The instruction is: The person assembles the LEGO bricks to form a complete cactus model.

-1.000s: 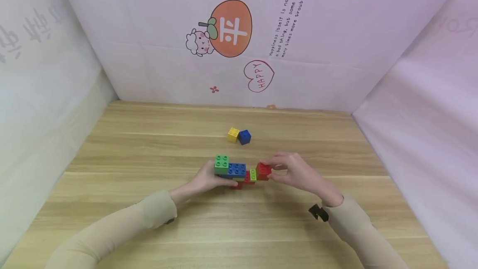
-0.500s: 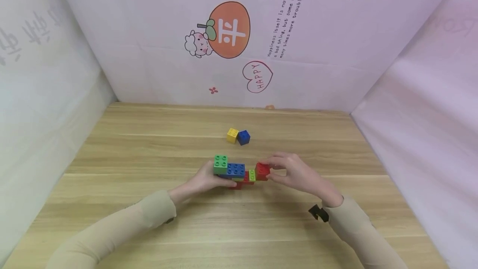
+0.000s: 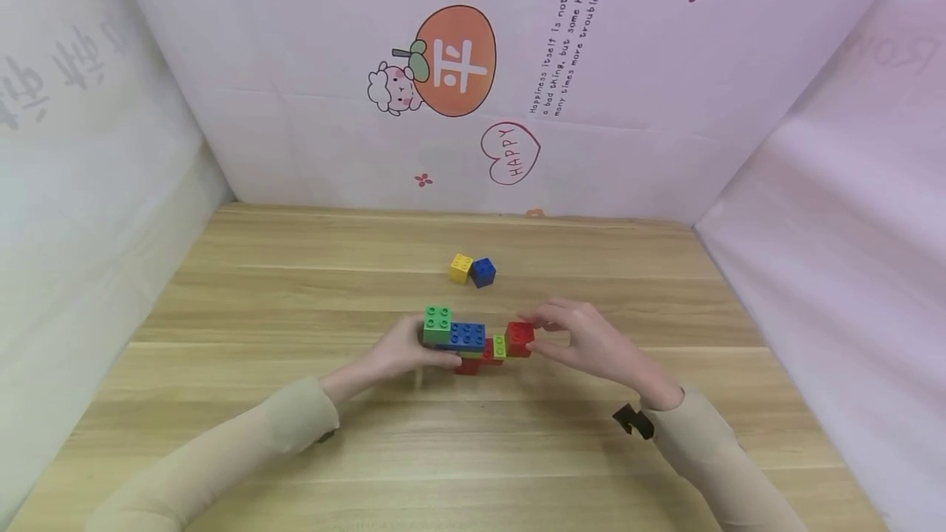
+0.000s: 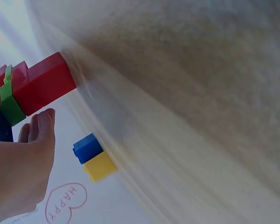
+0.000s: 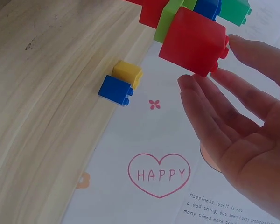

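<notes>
A built piece of toy bricks stands on the table, with a green brick (image 3: 437,325), a blue brick (image 3: 469,337), a lime brick (image 3: 499,346) and a red end brick (image 3: 521,338). In the left wrist view its lower red brick (image 4: 51,80) meets the tabletop. My left hand (image 3: 399,349) lies around the left end, thumb in front, with a gap between the fingers and the bricks. My right hand (image 3: 584,341) is at the red end brick; in the right wrist view its extended fingers (image 5: 203,109) are by the studs, without a visible grip.
A loose yellow brick (image 3: 461,268) and a small blue brick (image 3: 484,272) sit side by side behind the built piece on the wooden table (image 3: 310,433). Printed white cloth (image 3: 325,138) rises behind the table, with white cloth at both sides too.
My left hand has shifted slightly left, its thumb drawing back along the bricks. The right fingers have loosened from the red end brick. The built piece stays in place.
</notes>
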{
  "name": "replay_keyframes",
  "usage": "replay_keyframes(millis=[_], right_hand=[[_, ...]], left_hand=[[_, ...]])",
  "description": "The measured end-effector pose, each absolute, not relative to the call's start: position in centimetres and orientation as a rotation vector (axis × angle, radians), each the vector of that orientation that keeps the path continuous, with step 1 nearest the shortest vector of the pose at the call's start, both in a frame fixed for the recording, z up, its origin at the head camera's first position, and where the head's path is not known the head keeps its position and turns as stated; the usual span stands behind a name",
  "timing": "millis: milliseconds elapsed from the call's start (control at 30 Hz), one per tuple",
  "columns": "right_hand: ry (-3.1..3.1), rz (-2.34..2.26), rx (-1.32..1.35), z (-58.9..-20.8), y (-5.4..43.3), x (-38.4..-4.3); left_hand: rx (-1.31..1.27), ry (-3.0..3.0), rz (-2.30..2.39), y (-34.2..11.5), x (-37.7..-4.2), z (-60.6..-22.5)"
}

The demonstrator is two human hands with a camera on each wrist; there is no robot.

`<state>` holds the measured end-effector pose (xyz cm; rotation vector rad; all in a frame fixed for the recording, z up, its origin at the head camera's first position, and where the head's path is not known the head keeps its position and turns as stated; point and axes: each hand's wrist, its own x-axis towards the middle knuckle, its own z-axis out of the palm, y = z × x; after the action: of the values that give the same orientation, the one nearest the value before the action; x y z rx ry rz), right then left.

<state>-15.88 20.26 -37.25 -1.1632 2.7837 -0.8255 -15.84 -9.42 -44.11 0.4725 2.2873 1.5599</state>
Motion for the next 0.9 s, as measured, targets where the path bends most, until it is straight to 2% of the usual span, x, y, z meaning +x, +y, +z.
replay_keyframes(millis=[467,900], right_hand=[[2.815,-0.907,-1.229,-36.5,20.0,-17.6],[2.736,-1.013,-1.111,-37.4,19.3,-21.2]], left_hand=[[0.392,2.275,1.588,-9.9,-16.0,-43.6],[0.388,2.272,1.598,-10.1,-15.7,-43.5]])
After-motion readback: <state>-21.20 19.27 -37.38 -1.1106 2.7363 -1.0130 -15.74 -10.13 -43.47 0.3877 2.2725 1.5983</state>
